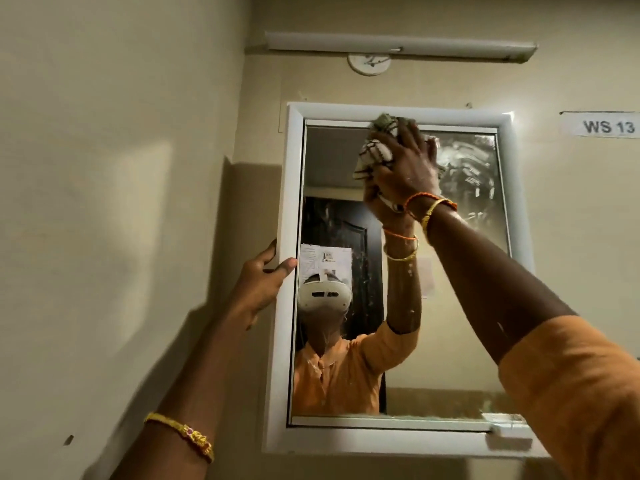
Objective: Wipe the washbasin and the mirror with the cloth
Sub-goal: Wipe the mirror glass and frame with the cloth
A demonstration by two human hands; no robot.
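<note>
A white-framed mirror hangs on the beige wall in front of me. My right hand presses a bunched white cloth with dark stripes against the glass near the top edge, at the middle. Smeared streaks cover the glass to the right of the cloth. My left hand grips the left side of the mirror's frame, fingers wrapped round its edge. The washbasin is out of view.
A tube light fitting runs along the wall above the mirror, with a round white fixture beneath it. A paper label reading WS 13 is stuck on the wall at the upper right. The mirror reflects me and a dark door.
</note>
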